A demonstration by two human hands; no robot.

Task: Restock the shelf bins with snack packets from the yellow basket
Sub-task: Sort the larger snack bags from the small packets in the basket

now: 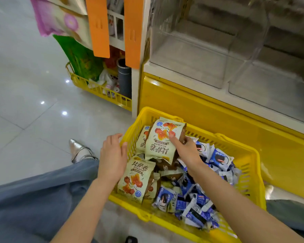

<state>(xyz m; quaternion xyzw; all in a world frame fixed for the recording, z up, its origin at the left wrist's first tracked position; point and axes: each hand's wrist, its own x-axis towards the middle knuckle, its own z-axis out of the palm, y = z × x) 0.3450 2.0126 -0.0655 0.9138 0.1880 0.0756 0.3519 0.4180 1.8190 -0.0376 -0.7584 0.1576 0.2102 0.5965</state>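
Pinched in the right-hand grip: a cream biscuit-roll packet, thumb across its printed front, fingers curled behind, raised just above the heap at the far-left end of the yellow basket. Left-hand grip relaxed and holding nothing, fingers loose at the basket's left rim; contact not certain. Below and beside: more cream packets on the left, a thick pile of blue-and-white packets on the right.

Beyond the basket's far rim, a yellow shelf base, then a white ledge, then clear shelf bins, apparently bare inside.

Judged an early stage: nothing seen stocked, basket well filled, nearly all left to move.

Open air between basket and bins, up and forward. Worth minding: the basket's far rim, the ledge, the bins' clear front lips, hard to see. Off to the left, orange strips and a second yellow basket of goods, well apart from that path.
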